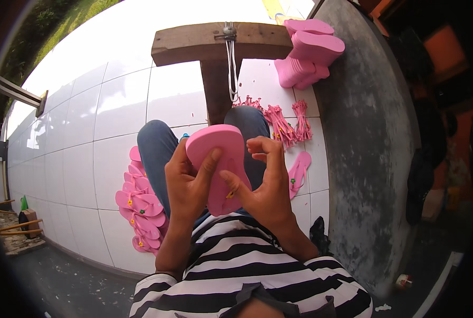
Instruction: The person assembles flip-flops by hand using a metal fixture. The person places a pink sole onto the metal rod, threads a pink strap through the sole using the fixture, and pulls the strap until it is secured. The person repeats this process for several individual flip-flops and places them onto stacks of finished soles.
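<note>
A pink flip-flop (215, 139) is held up in front of my lap, its sole's rounded end away from me. My left hand (188, 183) is closed around its left edge, thumb flat on the upper face and fingers mostly hidden behind. The thumb of my right hand (265, 191) rests on the flip-flop near its strap, just above a small yellow ornament (229, 195). The other right fingers are bent and lifted, apart from the sole at its right side.
Several finished-looking pink flip-flops (141, 204) are heaped left of my legs; one flip-flop (300, 172) lies right. Bundled pink straps (281, 127) lie beyond my right knee. Ahead stands a wooden stand (194, 45) with white cord (231, 69). Pink soles (313, 47) are stacked beside the grey ledge (363, 159).
</note>
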Available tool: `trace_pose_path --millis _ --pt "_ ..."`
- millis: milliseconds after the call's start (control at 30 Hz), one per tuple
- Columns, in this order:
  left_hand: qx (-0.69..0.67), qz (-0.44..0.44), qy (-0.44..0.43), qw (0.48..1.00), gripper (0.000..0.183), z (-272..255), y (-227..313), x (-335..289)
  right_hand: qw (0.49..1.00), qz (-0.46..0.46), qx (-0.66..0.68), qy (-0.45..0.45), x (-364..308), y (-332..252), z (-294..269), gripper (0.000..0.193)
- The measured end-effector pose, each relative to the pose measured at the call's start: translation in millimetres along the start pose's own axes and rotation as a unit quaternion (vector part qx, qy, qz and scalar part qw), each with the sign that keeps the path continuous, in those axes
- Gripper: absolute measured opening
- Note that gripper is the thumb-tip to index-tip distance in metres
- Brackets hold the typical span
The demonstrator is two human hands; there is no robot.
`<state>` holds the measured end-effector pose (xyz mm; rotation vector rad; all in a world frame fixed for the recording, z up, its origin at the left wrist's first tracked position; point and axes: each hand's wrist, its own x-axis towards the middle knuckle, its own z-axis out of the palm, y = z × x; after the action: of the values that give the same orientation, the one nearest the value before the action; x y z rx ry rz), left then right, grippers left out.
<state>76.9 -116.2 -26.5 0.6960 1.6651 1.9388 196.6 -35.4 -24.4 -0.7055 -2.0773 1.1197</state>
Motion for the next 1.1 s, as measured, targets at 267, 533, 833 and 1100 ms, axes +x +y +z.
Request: trace_pose_path --millis 267,533,833,1100 --pt "0.082 -0.052 -0.019 0.995 0.020 -19 -47 -6 0.985 0.069 -0.156 -0.017 -36 28 32 0.025" --pt "0.174 -0.039 -0.057 0.982 0.024 -30 -60 -1 0.982 0.054 -0.140 -0.115 -42 48 37 0.016" --pt "0.156 -0.155 -0.197 0.956 0.027 -57 -45 39 0.979 -0.055 -0.032 -0.193 -49 52 -23 0.012" --pt "-0.116 -0.160 0.102 0.975 0.048 -118 -66 -7 0.815 0.487 -0.212 0.231 -151 336 -54 0.081"
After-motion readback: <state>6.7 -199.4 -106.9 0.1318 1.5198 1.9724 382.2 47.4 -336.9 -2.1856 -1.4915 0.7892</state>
